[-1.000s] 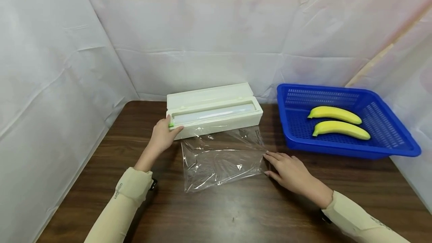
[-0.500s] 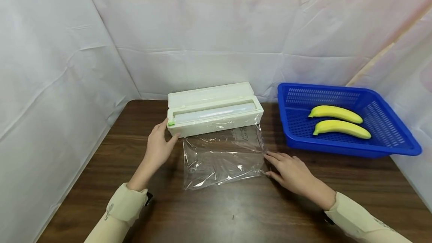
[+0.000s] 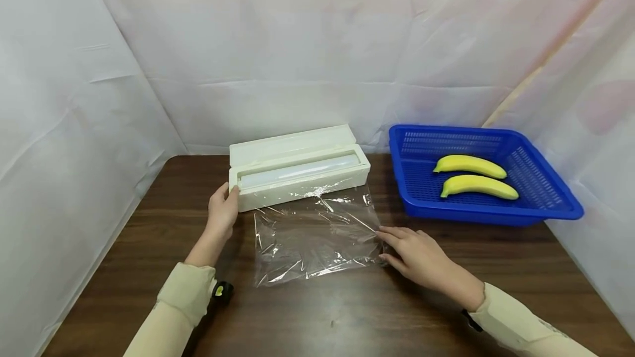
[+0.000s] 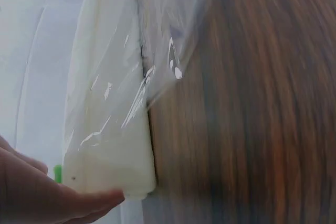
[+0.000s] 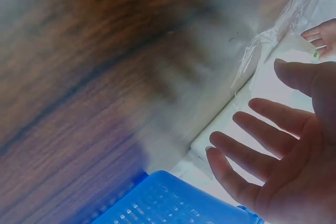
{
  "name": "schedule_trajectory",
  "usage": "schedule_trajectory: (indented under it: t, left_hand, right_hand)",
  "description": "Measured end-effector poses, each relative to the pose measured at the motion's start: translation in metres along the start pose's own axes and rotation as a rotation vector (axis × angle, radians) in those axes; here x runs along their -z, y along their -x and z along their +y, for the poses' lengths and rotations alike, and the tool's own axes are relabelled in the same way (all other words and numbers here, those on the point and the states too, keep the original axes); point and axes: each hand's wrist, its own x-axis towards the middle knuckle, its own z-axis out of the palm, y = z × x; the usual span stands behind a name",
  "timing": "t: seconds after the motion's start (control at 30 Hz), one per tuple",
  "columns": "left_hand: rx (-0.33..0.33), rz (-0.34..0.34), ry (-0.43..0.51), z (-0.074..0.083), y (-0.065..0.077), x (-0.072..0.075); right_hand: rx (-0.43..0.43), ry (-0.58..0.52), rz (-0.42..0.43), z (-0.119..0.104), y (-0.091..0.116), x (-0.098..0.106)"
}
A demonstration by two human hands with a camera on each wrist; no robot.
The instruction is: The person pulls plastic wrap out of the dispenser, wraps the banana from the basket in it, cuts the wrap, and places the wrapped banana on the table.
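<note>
A long white cling film dispenser (image 3: 297, 194) stands at the back of the table with its lid raised. Inside lies a pale roll (image 3: 300, 171), and a sheet of clear cling film (image 3: 317, 241) runs from it onto the table. My left hand (image 3: 221, 215) touches the dispenser's left end, its thumb stretched along that end. Beside the thumb a green slider (image 4: 58, 173) shows in the left wrist view; in the head view it is hidden. My right hand (image 3: 416, 255) rests at the sheet's right edge, fingers mostly straight and the thumb apart.
To the right, a blue plastic basket (image 3: 404, 194) holds two yellow bananas (image 3: 471, 166). White cloth (image 3: 297, 43) hangs behind and at both sides of the dark wooden table (image 3: 297, 324).
The left hand has come off the front corner, then closed in again on the left end, covering the green slider. The right hand stays at the film's edge. The head view has shifted slightly.
</note>
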Motion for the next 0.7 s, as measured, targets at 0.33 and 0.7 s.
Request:
schedule_trajectory:
  t: [0.33,0.7]
  left_hand:
    - [0.012,-0.014,0.061,-0.009,0.0,0.008]
    - [-0.011,-0.036,-0.002,-0.017,-0.004,0.018]
  right_hand:
    - [0.089,-0.037,0.107,-0.004,0.002,0.031]
    - [-0.076,-0.14,0.184,0.051,-0.018,0.125]
